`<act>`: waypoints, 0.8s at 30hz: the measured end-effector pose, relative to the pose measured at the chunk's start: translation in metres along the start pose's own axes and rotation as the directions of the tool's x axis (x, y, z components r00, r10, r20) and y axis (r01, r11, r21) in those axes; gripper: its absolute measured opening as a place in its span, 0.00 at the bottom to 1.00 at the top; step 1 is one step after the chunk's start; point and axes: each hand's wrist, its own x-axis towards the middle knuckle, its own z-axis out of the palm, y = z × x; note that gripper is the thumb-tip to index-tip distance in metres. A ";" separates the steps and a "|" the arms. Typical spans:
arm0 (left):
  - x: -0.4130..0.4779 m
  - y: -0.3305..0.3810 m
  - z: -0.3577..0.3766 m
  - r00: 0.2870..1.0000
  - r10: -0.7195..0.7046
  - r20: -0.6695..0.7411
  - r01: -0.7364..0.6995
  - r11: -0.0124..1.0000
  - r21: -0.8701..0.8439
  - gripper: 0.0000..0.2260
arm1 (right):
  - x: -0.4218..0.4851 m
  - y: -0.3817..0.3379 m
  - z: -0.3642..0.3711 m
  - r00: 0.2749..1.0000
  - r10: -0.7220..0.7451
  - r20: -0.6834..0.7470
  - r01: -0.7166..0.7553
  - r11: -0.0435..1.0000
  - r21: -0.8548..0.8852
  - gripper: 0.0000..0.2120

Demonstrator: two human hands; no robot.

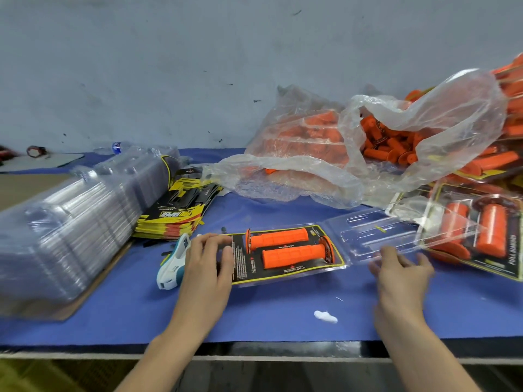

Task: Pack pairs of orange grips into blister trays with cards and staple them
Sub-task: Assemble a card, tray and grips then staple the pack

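Observation:
Two orange grips (285,246) lie side by side in an open clear blister tray on a black-and-yellow card (283,274) in the middle of the blue table. My left hand (208,263) presses on the card's left end with spread fingers. The tray's clear lid half (376,233) lies folded open to the right. My right hand (400,268) hovers at the lid's near edge, fingers spread and blurred; whether it touches the lid I cannot tell. A white and teal stapler (172,264) lies just left of my left hand.
A tall stack of clear blister trays (65,222) fills the left side, with a pile of printed cards (175,213) beside it. Plastic bags of loose orange grips (339,145) sit behind. Packed blister packs (475,236) are heaped at the right. The table edge (254,353) runs near me.

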 end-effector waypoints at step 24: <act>0.002 -0.005 -0.013 0.991 0.128 -0.029 -0.126 0.991 0.050 0.09 | -0.029 0.017 -0.002 0.011 -0.445 0.895 0.935 -0.313 -0.167 0.22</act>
